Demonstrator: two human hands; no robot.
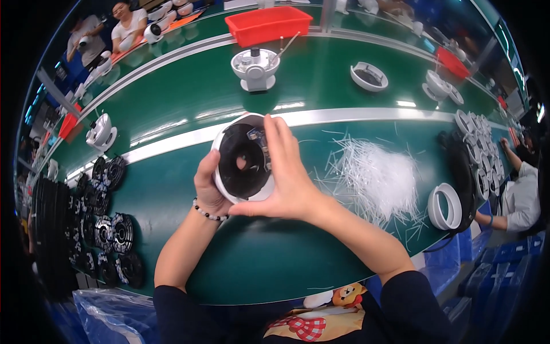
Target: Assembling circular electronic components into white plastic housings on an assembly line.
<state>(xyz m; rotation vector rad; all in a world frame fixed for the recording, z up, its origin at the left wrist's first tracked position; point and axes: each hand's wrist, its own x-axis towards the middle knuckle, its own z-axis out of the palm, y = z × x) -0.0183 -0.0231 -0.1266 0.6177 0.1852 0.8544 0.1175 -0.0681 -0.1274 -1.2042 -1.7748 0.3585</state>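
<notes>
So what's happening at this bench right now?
A person holds a round white housing with a black inner part up over a green work table, left hand cupping its side and right hand across its front. A pile of thin white plastic strips lies to the right, black round parts stacked at the left.

Head camera looks steeply down, close over the green workbench [252, 258].

- The round housing [243, 163] held between both hands: smooth white plastic rim, glossy black inside.
- The worktop [258, 258] under the hands: smooth green, shiny, with a pale metal-looking strip beyond them.
- The heap of thin strips [375, 175] right of the hands: translucent white plastic.
- The crate [268, 24] far beyond the hands: red plastic.
</notes>
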